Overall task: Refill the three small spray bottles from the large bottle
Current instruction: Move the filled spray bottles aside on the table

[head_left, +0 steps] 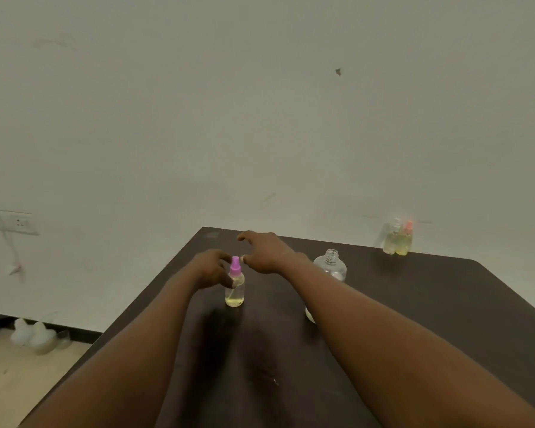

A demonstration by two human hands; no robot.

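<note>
A small clear spray bottle (234,293) with a purple spray top and some yellowish liquid stands upright on the dark table (414,304). My left hand (212,268) grips its upper body from the left. My right hand (264,251) hovers just right of the purple top, fingers spread, thumb near the nozzle. The large clear bottle (330,267) stands uncapped behind my right forearm; its lower part is hidden. Two more small spray bottles (398,237), one with a clear top and one with an orange-pink top, stand together at the far right edge, both holding yellowish liquid.
A pale wall rises right behind the table. On the floor at the lower left lie several whitish containers (34,335). A wall socket (19,223) with a hanging cable is on the left.
</note>
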